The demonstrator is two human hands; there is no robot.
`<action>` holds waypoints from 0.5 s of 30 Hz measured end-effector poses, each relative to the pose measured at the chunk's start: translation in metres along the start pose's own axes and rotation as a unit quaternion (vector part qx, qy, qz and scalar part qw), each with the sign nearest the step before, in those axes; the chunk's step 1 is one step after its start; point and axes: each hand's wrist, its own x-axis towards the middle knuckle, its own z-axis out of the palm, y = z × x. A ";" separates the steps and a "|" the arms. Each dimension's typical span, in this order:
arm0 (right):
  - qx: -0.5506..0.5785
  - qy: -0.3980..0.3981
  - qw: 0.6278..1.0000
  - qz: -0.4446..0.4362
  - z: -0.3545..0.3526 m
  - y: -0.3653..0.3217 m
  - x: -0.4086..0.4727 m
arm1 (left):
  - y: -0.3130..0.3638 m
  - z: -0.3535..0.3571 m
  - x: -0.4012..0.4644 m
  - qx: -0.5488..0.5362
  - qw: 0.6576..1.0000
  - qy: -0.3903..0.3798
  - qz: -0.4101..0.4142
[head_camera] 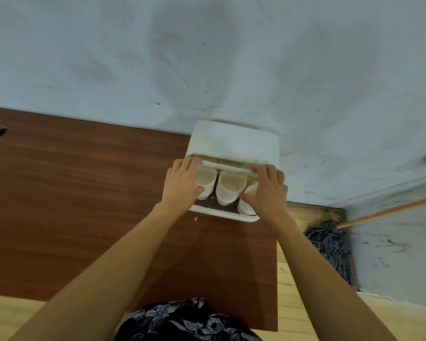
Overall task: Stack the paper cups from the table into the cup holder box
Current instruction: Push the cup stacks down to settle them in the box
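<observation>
Three stacks of paper cups sit side by side in the cup holder box, which stands at the far edge of the table against the wall. I see no loose cups left on the table, so I judge the stacking nearly done. My left hand curls over the box's front bar and the left stack; my right hand grips the bar and the right stack. A mop leans in the corner beyond the table, well apart and not in my way.
</observation>
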 end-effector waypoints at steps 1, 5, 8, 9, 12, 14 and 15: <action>0.003 0.003 1.000 0.004 0.001 -0.001 -0.001 | 0.001 0.001 0.000 -0.004 1.000 -0.002 -0.005; 0.003 0.014 1.000 0.018 0.006 -0.005 -0.004 | 0.003 0.007 0.000 -0.008 1.000 0.014 -0.008; -0.001 0.026 0.999 0.030 0.009 -0.006 -0.005 | 0.005 0.004 0.006 0.015 1.000 0.009 0.008; -0.010 0.033 0.999 0.031 0.010 -0.007 -0.006 | 0.006 0.003 0.009 0.025 1.000 0.005 0.014; -0.048 0.060 0.997 0.018 0.013 -0.010 -0.007 | 0.008 0.002 0.014 0.037 0.999 0.008 0.021; -0.058 0.080 0.995 0.004 0.014 -0.010 -0.008 | 0.008 0.004 0.013 0.032 0.999 0.018 0.025; -0.060 0.088 0.994 -0.002 0.015 -0.010 -0.009 | 0.008 0.006 0.012 0.028 0.999 0.024 0.029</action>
